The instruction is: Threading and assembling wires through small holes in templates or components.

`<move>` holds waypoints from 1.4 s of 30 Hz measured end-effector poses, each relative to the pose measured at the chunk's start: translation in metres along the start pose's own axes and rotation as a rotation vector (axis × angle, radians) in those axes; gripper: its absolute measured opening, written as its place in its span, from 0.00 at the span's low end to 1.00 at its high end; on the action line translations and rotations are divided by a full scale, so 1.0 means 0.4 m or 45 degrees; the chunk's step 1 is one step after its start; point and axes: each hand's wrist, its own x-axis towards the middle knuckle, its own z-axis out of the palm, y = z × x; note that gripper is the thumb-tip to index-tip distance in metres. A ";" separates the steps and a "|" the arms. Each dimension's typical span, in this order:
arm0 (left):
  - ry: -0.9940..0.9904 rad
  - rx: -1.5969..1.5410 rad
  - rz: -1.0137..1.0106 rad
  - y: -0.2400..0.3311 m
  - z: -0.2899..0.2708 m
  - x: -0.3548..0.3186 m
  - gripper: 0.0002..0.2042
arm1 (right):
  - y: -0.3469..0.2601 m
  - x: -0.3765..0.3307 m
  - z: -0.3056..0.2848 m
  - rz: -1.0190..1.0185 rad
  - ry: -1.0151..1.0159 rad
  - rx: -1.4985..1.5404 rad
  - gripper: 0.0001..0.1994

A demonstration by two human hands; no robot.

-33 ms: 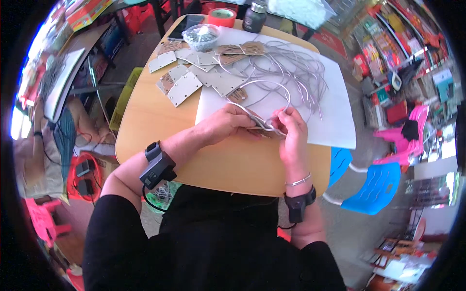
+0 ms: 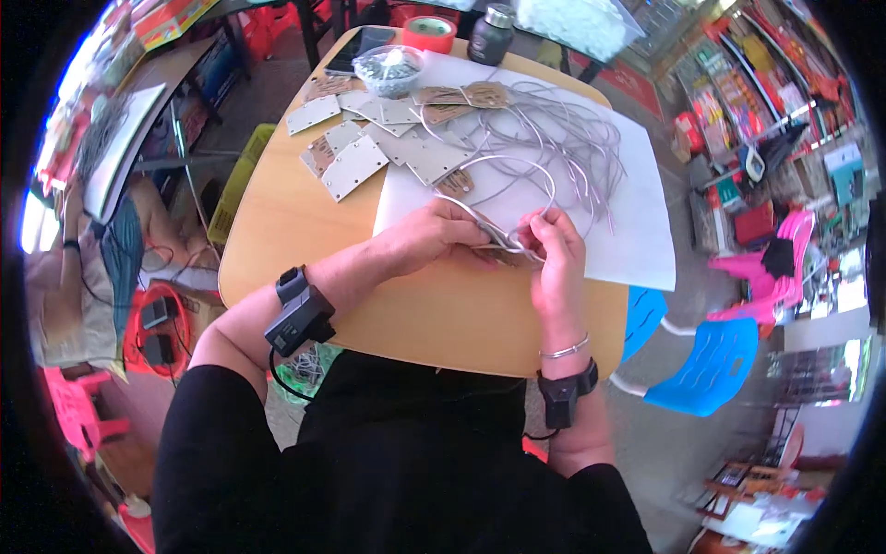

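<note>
Over the near part of a small wooden table [image 2: 305,222], both hands work on a bundle of thin grey cord [image 2: 499,239]. My left hand [image 2: 426,236] is closed round the bundle, with the thumb on top; a bit of brown card seems to show beneath it. With thumb and fingertips pinched, my right hand [image 2: 559,254] grips the bundle's right end. One pale strand loops up from there toward the loose tangle of grey cord [image 2: 591,138] on a white sheet [image 2: 637,231]. Flat grey cards with small studs [image 2: 355,168] lie overlapping beyond my left hand.
Along the table's far side are a clear bowl of small grey pieces [image 2: 389,74], red tape [image 2: 429,34], a dark bottle [image 2: 490,37] and a phone [image 2: 360,51]. A blue chair [image 2: 706,369] stands at right. Another person's leg [image 2: 152,217] shows at left, near a yellow crate [image 2: 235,189].
</note>
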 end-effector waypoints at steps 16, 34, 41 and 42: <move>-0.073 -0.142 -0.123 -0.001 -0.011 0.000 0.11 | -0.002 0.007 -0.015 -0.297 0.242 -0.369 0.05; -0.162 0.262 -0.052 -0.016 -0.017 -0.008 0.11 | -0.111 -0.030 0.083 -0.019 -0.109 -0.501 0.05; -0.154 0.243 -0.033 -0.012 -0.004 -0.007 0.11 | -0.125 -0.049 0.088 -0.350 0.089 -0.593 0.06; -0.155 0.242 -0.033 -0.012 -0.005 -0.010 0.11 | -0.126 -0.051 0.081 -0.350 0.090 -0.594 0.06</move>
